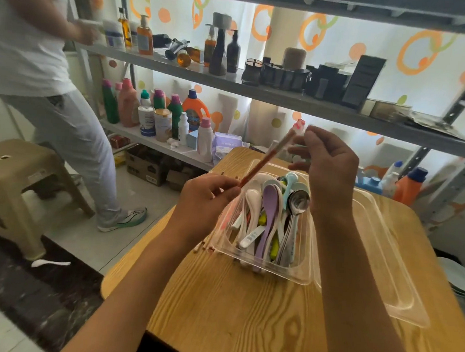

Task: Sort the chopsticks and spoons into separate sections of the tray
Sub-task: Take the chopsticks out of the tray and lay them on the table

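— Red and slim: is that the chopstick (267,156) lifted over the tray (308,280)?

— Yes. It slants up from the left hand (206,198) to the right hand (327,164), above the clear plastic tray on the wooden table (232,310).

— How do the fingers sit on it?

— The left fingers (220,186) are curled round the lower end, pinching it. The right hand is raised at the upper end, where a pale wrapper tip (298,125) sticks out; its fingers are loosely bent beside the stick, but whether they grip it I cannot tell.

— And the spoons?

— Heaped in the near section of the tray: a lilac spoon (269,204), a metal spoon (300,202), a pale blue spoon (290,180), some white spoons (251,201). A few more chopsticks lie along the tray's left side, their ends (203,248) poking out onto the table.

— Anything around?

— Metal shelves (284,97) behind the table carry bottles of detergent and dark jars. A second person in white stands at the left by a beige stool (19,170), and a white spoon (50,262) lies on the floor.
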{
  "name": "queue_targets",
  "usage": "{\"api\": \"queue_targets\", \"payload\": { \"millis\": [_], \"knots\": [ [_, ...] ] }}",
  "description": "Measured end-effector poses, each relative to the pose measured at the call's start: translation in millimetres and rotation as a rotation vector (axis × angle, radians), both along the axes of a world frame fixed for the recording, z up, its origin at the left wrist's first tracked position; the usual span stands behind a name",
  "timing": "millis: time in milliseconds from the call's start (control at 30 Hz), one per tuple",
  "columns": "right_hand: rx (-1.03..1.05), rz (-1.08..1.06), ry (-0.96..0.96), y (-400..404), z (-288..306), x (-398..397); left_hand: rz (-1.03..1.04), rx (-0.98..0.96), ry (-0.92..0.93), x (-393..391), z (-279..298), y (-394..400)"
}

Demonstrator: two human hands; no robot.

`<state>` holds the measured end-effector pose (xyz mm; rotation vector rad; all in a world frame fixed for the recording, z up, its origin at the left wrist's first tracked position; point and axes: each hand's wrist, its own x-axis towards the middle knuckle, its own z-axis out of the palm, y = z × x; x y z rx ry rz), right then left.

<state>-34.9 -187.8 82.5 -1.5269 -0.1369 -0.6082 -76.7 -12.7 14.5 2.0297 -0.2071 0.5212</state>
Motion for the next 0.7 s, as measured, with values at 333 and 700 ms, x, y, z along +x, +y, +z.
{"api": "queue_targets", "payload": {
  "millis": [333, 700],
  "knots": [
    [-0.346, 0.146, 0.238, 10, -13, 2, 0.437, 0.16, 0.315, 13, -45, 62],
    [-0.538, 0.148, 0.324, 12, -25, 10, 0.391, 0.34, 0.41, 36, -67, 52]
  ]
}}
